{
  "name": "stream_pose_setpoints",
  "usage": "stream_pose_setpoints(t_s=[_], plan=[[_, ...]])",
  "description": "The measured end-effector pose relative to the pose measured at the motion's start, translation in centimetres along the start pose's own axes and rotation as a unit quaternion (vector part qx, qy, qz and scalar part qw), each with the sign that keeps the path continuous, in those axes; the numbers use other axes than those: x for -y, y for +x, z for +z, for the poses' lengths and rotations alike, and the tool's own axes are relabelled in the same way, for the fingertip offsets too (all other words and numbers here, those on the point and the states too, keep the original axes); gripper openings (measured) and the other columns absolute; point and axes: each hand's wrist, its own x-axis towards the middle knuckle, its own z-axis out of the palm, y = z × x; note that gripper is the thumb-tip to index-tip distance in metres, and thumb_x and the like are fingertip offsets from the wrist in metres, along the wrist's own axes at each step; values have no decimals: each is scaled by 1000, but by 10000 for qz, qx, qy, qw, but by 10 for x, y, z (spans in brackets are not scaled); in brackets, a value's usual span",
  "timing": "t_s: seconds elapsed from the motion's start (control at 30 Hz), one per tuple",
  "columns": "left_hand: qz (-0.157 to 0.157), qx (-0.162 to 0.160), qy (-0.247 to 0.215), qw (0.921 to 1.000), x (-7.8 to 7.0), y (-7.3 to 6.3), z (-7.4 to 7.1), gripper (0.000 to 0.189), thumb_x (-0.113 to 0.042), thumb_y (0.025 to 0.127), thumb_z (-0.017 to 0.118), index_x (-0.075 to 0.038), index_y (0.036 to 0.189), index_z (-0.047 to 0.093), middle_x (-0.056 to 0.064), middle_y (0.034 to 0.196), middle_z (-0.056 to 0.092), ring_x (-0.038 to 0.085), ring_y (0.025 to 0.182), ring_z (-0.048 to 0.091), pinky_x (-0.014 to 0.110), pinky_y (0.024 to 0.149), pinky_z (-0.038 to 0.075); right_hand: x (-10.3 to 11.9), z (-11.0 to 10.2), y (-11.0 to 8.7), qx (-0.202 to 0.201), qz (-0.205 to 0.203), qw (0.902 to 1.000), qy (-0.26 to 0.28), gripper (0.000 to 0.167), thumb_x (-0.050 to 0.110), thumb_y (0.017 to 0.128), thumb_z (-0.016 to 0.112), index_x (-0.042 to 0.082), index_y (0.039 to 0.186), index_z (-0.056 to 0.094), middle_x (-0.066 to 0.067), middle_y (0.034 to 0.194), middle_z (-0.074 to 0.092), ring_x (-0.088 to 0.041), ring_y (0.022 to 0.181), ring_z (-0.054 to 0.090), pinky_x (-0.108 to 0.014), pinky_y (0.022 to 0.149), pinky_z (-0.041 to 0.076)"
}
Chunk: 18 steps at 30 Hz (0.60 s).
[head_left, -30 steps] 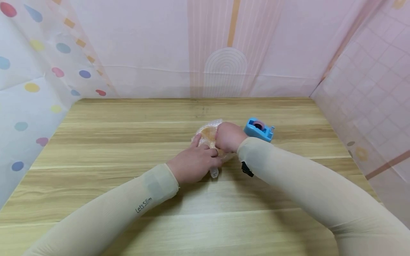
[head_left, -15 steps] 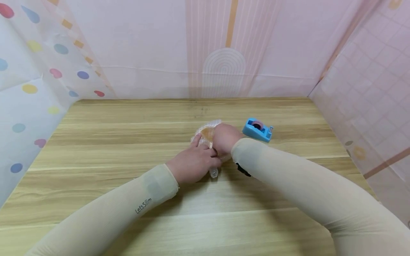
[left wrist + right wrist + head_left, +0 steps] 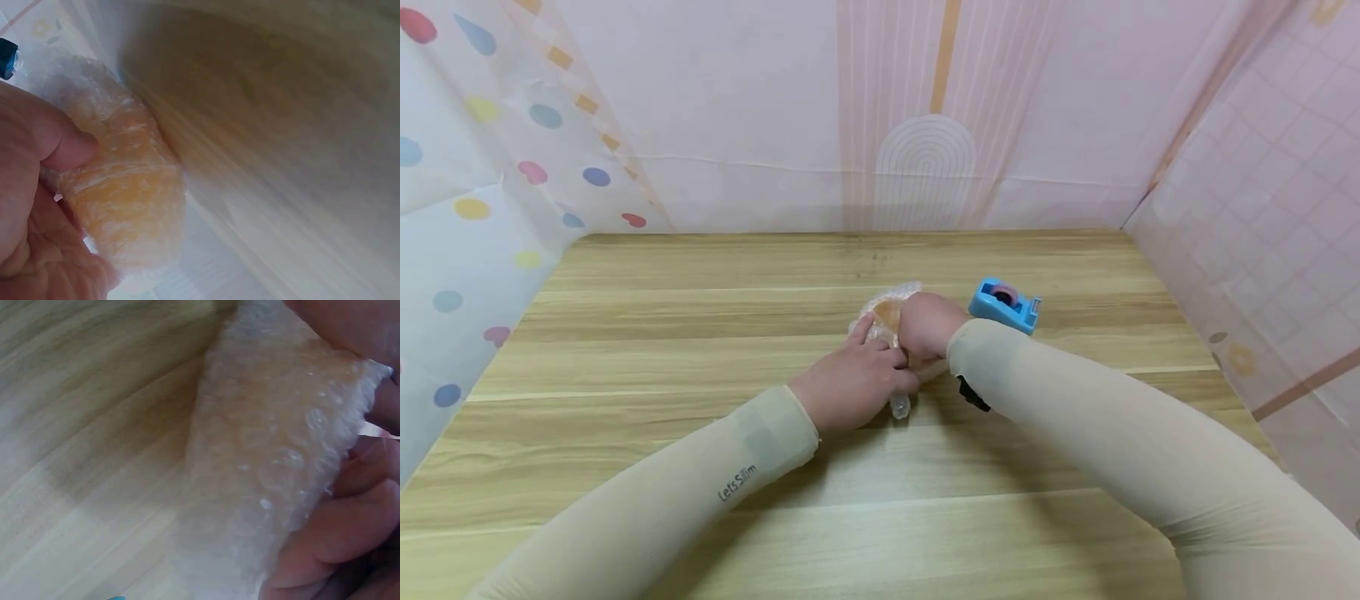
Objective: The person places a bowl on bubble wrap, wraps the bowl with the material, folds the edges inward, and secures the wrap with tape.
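An orange-yellow item wrapped in bubble wrap [image 3: 889, 314] lies at the middle of the table, between both hands. My left hand [image 3: 859, 383] grips it from the near left; the left wrist view shows the thumb [image 3: 69, 147] pressing on the wrapped item [image 3: 134, 212], with fingers under it. From the right, my right hand [image 3: 931, 323] has its fingers curled at the wrap's edge. In the right wrist view these fingers [image 3: 344, 531] pinch the side of the bubble wrap [image 3: 250, 444]. A narrow twisted end of wrap sticks out below the left hand. The item inside is blurred by the wrap.
A blue tape dispenser [image 3: 1004, 305] with a pink roll stands just beyond the right wrist. The wooden table [image 3: 700, 317] meets patterned cloth walls [image 3: 737, 125] at the back and both sides.
My right hand has shifted slightly left, closer to the left hand, over the wrap. The left hand and the tape dispenser stay in place.
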Motion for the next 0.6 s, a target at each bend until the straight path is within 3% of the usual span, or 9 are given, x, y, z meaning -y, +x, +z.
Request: stream_pose_setpoints(t_s=[0.1, 0.2, 0.27, 0.33, 0.6], plan=[[9, 9, -36, 10000, 1, 0, -1, 31, -7, 96, 71, -31, 115, 75, -2, 124, 70, 30, 124, 62, 73, 122, 26, 0, -3, 2, 264, -4, 9996, -30, 27, -1, 87, 67, 14, 66, 64, -2, 75, 59, -16, 62, 50, -25, 55, 40], [32, 10, -46, 10000, 1, 0, -2, 30, -8, 96, 71, -31, 115, 74, -2, 123, 70, 30, 125, 62, 73, 122, 26, -2, -4, 3, 375, 375, 9954, 801, 34, 0, 91, 59, 14, 60, 55, 1, 61, 49, -12, 50, 41, -24, 47, 34], [40, 13, -54, 10000, 2, 0, -1, 29, -9, 97, 70, -31, 115, 74, -3, 123, 69, 31, 125, 62, 74, 122, 25, -3, -4, 4, 351, 636, 9876, 1395, 34, 4, 94, 56, 13, 61, 54, 2, 56, 45, -11, 45, 39, -24, 45, 34], [52, 1, -56, 10000, 2, 0, -1, 28, -10, 97, 70, -31, 114, 73, -3, 123, 69, 31, 126, 62, 74, 122, 25, -4, -4, 4, 316, 718, 9834, 1637, 34, 8, 96, 54, 12, 62, 53, 3, 54, 44, -11, 44, 39, -25, 44, 34], [84, -20, -118, 9999, 3, -1, -1, 24, -12, 97, 71, -30, 112, 73, -3, 120, 68, 31, 126, 60, 74, 121, 26, -6, -4, 4, 275, 610, 9859, 1532, 38, 14, 95, 57, 14, 58, 51, 2, 52, 46, -11, 43, 41, -25, 44, 35]])
